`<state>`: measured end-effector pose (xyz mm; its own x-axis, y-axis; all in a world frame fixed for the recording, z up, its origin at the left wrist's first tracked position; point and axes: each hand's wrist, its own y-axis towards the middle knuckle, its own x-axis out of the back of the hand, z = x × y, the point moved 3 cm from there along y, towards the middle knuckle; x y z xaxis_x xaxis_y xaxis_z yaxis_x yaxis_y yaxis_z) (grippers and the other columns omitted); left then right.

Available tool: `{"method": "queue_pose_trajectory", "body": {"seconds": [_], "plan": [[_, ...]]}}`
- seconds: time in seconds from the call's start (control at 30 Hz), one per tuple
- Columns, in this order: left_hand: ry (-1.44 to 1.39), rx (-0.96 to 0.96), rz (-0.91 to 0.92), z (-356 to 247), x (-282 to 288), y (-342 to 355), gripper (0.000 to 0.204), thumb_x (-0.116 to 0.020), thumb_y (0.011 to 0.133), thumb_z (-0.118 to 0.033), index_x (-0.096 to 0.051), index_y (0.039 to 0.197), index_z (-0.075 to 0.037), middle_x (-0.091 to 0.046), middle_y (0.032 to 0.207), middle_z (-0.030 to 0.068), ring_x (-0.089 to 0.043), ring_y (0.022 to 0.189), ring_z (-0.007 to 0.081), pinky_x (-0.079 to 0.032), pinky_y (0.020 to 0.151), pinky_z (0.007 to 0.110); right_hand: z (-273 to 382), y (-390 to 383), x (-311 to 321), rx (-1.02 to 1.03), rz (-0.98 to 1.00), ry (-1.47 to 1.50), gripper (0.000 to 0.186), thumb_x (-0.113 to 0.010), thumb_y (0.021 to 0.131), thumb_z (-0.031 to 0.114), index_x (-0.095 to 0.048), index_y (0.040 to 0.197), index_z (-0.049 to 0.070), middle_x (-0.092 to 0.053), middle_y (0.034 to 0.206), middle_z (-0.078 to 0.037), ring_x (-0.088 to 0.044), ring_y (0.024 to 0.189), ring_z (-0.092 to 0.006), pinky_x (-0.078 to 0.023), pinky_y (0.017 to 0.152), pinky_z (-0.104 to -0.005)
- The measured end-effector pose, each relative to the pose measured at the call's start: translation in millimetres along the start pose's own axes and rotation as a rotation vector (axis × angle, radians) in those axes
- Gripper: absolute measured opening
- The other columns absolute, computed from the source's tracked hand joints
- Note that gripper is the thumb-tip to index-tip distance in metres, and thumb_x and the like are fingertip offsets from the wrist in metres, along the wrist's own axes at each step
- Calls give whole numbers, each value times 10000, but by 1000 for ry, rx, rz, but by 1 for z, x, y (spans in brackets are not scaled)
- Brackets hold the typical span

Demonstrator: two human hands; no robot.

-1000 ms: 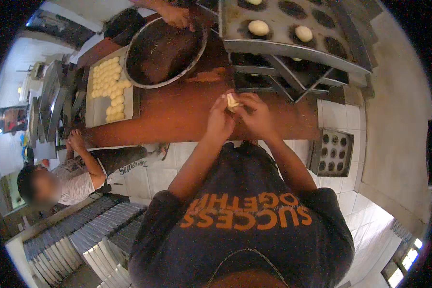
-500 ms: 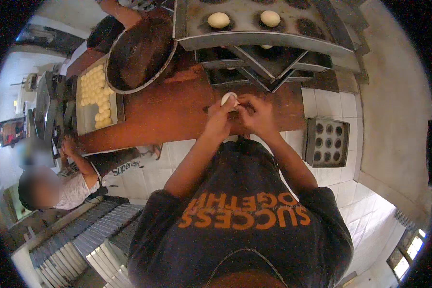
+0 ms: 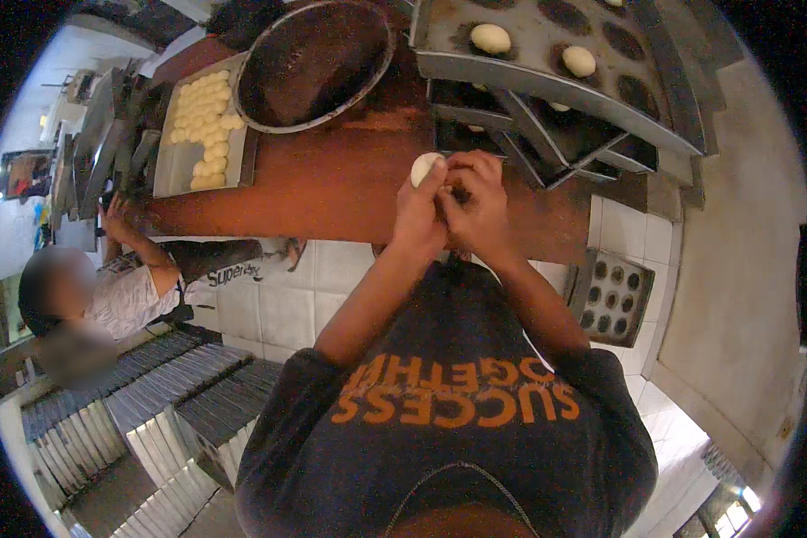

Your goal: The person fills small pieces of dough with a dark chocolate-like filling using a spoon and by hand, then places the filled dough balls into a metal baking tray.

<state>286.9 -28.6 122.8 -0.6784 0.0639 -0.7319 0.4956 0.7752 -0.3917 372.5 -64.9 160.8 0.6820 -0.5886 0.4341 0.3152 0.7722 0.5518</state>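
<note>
A pale, smooth dough ball (image 3: 428, 168) is held up over the brown table by my left hand (image 3: 420, 211), its thumb pressed on the near side. My right hand (image 3: 477, 202) is against the ball's right side with its fingers curled in. Its fingertips are partly hidden behind my left thumb. Beyond my hands, a dark metal baking tray (image 3: 547, 81) with round hollows sits on top of other trays. Dough balls (image 3: 490, 39) rest in some of its hollows.
Left on the table (image 3: 323, 193) are a big dark round basin (image 3: 318, 67) and a metal tray (image 3: 179, 170) of many dough balls. Another hollowed tray (image 3: 614, 296) is lower right, by white tiles. A co-worker (image 3: 139, 287) is at left, near stacked dark trays (image 3: 143, 386).
The view has turned, so the table, basin and trays appear farther right. My hands have risen slightly with the dough ball. An arm over the basin has left the view.
</note>
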Motion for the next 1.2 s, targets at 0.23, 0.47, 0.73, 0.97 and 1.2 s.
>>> {"method": "queue_pose_trajectory", "body": {"seconds": [0.23, 0.47, 0.73, 0.97, 1.2], "plan": [[70, 11, -14, -29, -3, -9, 221, -588, 816, -127, -519, 1000, -28, -549, 909, 57, -535, 788, 141, -464, 672, 276, 11, 10, -10, -247, 0, 167, 191, -638, 624, 17, -572, 803, 32, -569, 839, -116, -520, 818, -296, -448, 710, -360], [163, -19, 23, -41, 2, -7, 229, -587, 814, -120, -523, 1017, -34, -558, 877, 42, -533, 804, 134, -457, 710, 271, 31, 20, -15, -148, -91, 19, 164, -644, 620, 31, -568, 765, 32, -566, 819, -116, -528, 785, -296, -444, 702, -380], [20, 171, 88, -23, -4, -1, 293, -532, 855, -299, -515, 1008, -50, -558, 918, 35, -538, 869, 146, -455, 751, 287, 22, 13, 3, -8, -22, -96, 243, -647, 601, 56, -558, 825, 32, -559, 909, -108, -504, 884, -310, -382, 819, -400], [42, 114, 192, 2, -37, -8, 301, -536, 852, -298, -502, 1045, -69, -548, 969, 33, -525, 910, 151, -443, 799, 295, 13, 10, 33, 146, -76, -301, 227, -635, 594, 37, -561, 809, 41, -540, 950, -113, -487, 913, -295, -377, 795, -390], [-44, 190, 277, 10, -41, -19, 272, -533, 855, -200, -488, 1075, -46, -545, 994, 45, -520, 946, 162, -442, 821, 309, 4, -3, 62, 37, 15, -128, 207, -658, 598, 48, -561, 780, 48, -534, 920, -124, -482, 881, -299, -391, 773, -383]]}}
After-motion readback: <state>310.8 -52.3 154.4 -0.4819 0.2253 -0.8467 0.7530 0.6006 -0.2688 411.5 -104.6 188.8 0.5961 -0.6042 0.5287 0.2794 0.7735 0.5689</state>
